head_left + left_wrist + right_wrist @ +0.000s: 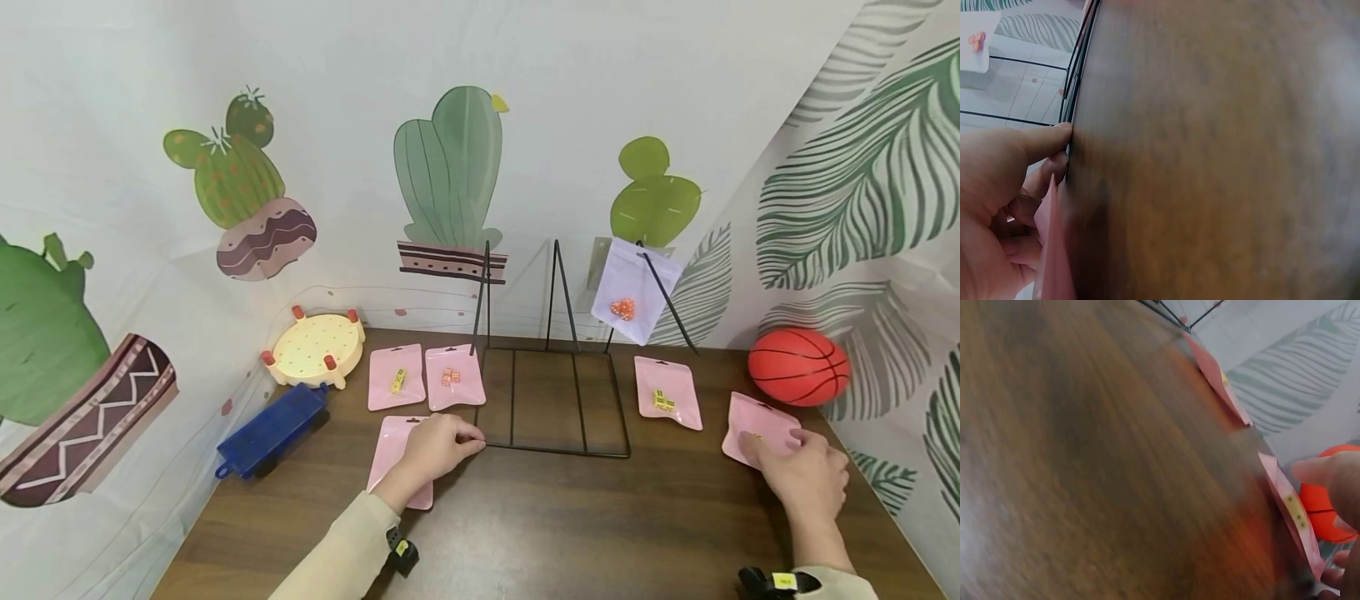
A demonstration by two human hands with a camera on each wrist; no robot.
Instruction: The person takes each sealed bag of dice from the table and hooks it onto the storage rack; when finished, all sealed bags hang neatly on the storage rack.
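A black wire rack (553, 450) stands on the table. My left hand (442, 450) pinches its front left corner between thumb and forefinger; the left wrist view shows the fingertips (1063, 131) at the wire. Under that hand lies a pink pouch (390, 450), partly covered. On the right, my right hand (810, 479) reaches over another pink pouch (757, 417) with yellow dice in it. Its thumb and fingers are spread about the pouch's sides; in the right wrist view, the thumb (1316, 470) stands off the pouch. A lilac pouch (637, 287) with orange dice hangs from the rack's right hook.
Two pink pouches (396, 377) lie left of the rack, and one pouch (667, 392) lies to its right. A red toy basketball (798, 367) sits at the back right. At the left are a yellow upturned stool-like toy (318, 346) and a blue toy cart (272, 429).
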